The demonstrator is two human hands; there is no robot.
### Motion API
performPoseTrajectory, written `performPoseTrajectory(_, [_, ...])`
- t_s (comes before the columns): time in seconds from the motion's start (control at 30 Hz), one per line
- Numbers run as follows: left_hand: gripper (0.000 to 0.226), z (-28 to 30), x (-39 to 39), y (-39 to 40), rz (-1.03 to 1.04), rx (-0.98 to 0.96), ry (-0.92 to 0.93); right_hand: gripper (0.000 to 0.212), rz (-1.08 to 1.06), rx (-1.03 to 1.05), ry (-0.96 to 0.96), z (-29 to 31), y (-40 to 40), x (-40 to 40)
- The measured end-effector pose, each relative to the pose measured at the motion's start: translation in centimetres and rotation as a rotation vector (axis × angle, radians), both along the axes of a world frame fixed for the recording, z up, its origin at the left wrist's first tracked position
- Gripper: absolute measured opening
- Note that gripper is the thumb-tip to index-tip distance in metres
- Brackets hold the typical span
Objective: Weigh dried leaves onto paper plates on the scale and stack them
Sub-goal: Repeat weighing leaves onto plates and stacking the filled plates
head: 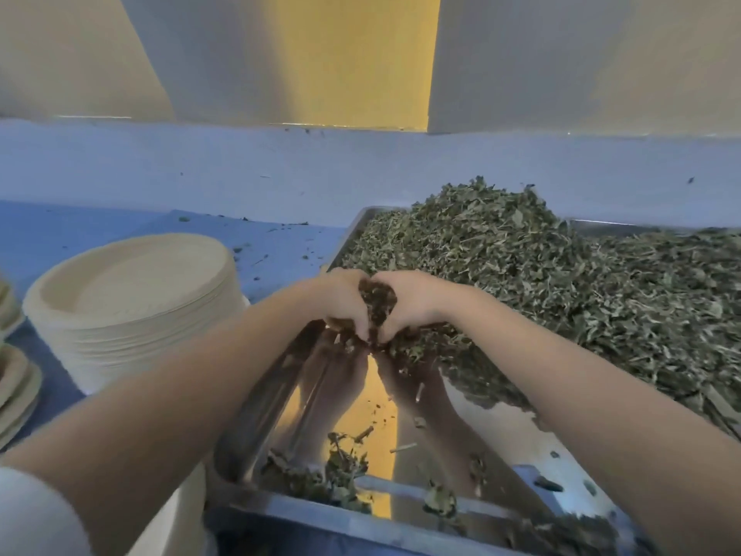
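Observation:
A large heap of dried green leaves point(561, 274) fills the far and right part of a shiny steel tray point(280, 415). My left hand point(341, 302) and my right hand point(413, 298) meet at the heap's near left edge, fingers curled, and cup a dark clump of leaves point(377, 298) between them. A tall stack of pale paper plates point(132, 298) stands on the blue table to the left of the tray. No scale is in view.
The tray's bare near part point(361, 419) holds scattered leaf bits and stems. More plates point(16, 387) show at the left edge. A blue wall band point(240, 174) runs behind the table, and crumbs lie on the blue tabletop point(280, 250).

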State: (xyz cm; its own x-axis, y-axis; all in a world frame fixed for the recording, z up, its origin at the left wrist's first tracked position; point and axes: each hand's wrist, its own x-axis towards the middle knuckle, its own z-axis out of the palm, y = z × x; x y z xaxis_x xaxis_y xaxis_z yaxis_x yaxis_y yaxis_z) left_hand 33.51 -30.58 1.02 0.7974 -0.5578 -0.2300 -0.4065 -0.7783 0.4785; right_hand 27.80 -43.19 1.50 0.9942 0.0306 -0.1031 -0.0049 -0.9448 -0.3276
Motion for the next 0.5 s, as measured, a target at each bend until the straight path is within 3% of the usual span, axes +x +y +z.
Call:
performPoseTrajectory(0.07, [0.100, 0.6, -0.1, 0.4, -0.021, 0.014, -0.046, 0.106, 0.004, -0.147, 0.008, 0.6, -0.5, -0.6])
performPoseTrajectory(0.13, [0.109, 0.8, -0.4, 0.1, -0.033, 0.051, -0.044, 0.107, -0.055, -0.177, 0.102, 0.6, -0.2, -0.9])
performPoseTrajectory(0.2, [0.098, 0.6, -1.1, -0.5, -0.023, 0.074, 0.041, 0.085, -0.088, -0.002, 0.188, 0.2, 0.6, -0.7])
performPoseTrajectory(0.27, [0.064, 0.4, -1.4, -1.1, -0.010, 0.055, 0.141, 0.052, -0.071, 0.090, 0.155, -0.3, 1.2, -0.3])
performPoseTrajectory(0.33, [0.048, 0.4, -2.0, -0.9, 0.025, 0.006, 0.204, 0.040, -0.050, 0.105, 0.096, -0.5, 1.4, -0.5])
performPoseTrajectory(0.5, [0.082, 0.9, -3.4, 0.9, 0.089, -0.313, 0.327, 0.077, -0.098, 0.364, -0.058, -0.1, 1.3, -2.1])
